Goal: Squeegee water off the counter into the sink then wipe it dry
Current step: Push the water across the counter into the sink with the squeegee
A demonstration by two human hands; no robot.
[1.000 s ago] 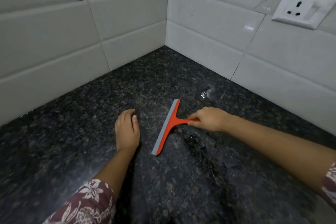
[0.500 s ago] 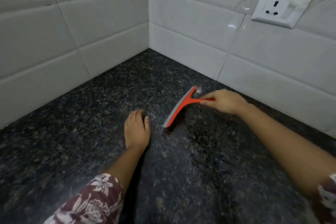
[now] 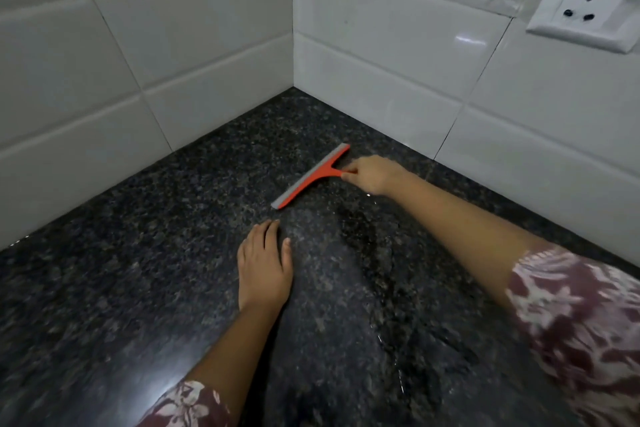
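Hiding the handle, the right hand (image 3: pixel 372 174) clenches the squeegee (image 3: pixel 311 177); left hand (image 3: pixel 265 267) flat, released.

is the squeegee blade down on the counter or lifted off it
Down, as far as the view shows. The squeegee lies with its grey blade edge along the dark counter, right hand holding its handle.

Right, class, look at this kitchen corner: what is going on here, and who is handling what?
A person is clearing water off a dark granite counter. The right hand grips the handle of an orange squeegee, whose blade lies on the counter near the corner of the white tiled walls. The left hand rests flat on the stone, empty. A wet streak runs along the counter under the right forearm. No sink or cloth is in view.
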